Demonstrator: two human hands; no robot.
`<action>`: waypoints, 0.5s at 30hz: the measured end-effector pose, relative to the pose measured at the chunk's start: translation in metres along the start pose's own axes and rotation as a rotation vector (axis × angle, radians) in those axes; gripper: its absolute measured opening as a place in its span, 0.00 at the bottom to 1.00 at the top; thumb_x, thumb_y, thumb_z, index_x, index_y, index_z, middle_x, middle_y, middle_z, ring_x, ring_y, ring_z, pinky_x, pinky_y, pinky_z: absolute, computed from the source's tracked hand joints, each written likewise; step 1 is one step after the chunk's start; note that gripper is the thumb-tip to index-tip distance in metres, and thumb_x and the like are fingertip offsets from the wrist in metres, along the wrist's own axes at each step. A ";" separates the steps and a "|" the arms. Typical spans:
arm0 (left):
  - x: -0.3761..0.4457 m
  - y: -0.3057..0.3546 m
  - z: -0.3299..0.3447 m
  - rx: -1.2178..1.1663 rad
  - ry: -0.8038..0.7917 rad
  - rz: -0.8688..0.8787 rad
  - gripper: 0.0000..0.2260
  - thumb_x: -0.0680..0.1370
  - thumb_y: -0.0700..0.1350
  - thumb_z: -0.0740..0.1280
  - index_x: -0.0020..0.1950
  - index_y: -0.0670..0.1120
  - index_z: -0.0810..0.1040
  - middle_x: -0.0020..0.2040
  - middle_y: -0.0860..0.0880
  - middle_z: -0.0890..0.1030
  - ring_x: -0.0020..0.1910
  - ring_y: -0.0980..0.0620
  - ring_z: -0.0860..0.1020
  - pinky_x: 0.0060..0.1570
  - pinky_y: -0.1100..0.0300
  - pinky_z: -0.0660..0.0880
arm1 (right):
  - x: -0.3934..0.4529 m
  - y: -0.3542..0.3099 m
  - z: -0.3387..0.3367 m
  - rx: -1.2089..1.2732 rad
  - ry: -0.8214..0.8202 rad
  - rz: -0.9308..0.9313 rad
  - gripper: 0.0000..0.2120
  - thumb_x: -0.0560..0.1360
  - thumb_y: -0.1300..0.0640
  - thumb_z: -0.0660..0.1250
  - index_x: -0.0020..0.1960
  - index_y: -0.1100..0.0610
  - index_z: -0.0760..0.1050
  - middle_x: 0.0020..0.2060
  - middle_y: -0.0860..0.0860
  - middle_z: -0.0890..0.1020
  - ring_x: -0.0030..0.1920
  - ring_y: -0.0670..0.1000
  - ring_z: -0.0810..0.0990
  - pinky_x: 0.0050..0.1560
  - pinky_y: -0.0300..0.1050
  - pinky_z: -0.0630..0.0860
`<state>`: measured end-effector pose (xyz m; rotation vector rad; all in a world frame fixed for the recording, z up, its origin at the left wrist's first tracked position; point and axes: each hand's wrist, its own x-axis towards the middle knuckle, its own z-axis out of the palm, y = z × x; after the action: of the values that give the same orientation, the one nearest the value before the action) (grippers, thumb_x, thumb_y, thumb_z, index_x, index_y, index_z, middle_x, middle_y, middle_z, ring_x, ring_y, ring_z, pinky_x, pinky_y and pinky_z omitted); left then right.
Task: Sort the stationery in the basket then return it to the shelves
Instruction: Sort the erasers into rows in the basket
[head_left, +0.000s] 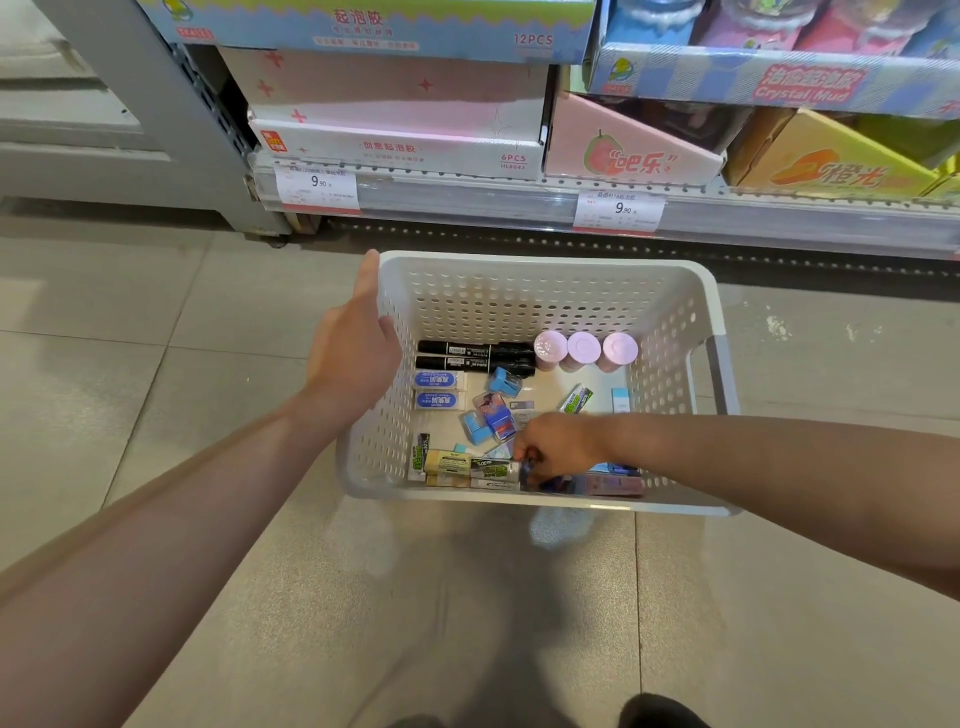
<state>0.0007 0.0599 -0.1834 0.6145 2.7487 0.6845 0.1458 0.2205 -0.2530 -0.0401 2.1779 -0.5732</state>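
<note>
A white perforated basket (675, 312) stands on the tiled floor before the shelf. Inside lie two black markers (475, 356), three pink-capped pots (584, 351), two blue-labelled erasers (439, 389), blue sharpeners (505, 383) and green-and-yellow eraser packs (457, 462). My left hand (353, 348) rests on the basket's left rim, thumb outside, fingers over the edge. My right hand (558, 449) is down in the near part of the basket, fingers closed on a small dark blue item (527, 470) that I cannot identify.
The bottom shelf (467, 200) runs behind the basket with price tags reading 9.90 (318, 183). On it sit pink and white boxes (405, 140) and an orange box (831, 161). A grey shelf upright (171, 114) stands at left.
</note>
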 end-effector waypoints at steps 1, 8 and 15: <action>0.000 0.000 0.000 0.001 0.000 -0.001 0.30 0.81 0.39 0.58 0.78 0.53 0.47 0.42 0.44 0.78 0.33 0.46 0.78 0.34 0.46 0.80 | -0.001 0.000 -0.001 -0.011 -0.002 -0.005 0.12 0.77 0.58 0.63 0.59 0.61 0.76 0.52 0.56 0.80 0.50 0.53 0.76 0.54 0.46 0.72; 0.000 0.000 -0.001 0.011 0.003 -0.006 0.30 0.81 0.40 0.58 0.78 0.53 0.47 0.43 0.48 0.73 0.33 0.48 0.78 0.34 0.48 0.81 | -0.009 -0.001 -0.012 0.046 0.018 0.030 0.14 0.80 0.62 0.54 0.63 0.63 0.71 0.58 0.60 0.76 0.55 0.56 0.74 0.58 0.48 0.70; 0.001 -0.002 0.000 0.009 0.011 0.008 0.30 0.81 0.40 0.59 0.78 0.52 0.48 0.51 0.43 0.78 0.40 0.46 0.79 0.41 0.48 0.81 | -0.019 -0.005 -0.031 0.155 0.143 0.134 0.17 0.81 0.55 0.55 0.64 0.63 0.71 0.56 0.59 0.77 0.57 0.59 0.75 0.54 0.47 0.71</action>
<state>-0.0005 0.0590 -0.1847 0.6265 2.7624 0.6799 0.1335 0.2324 -0.2203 0.2350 2.2462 -0.6838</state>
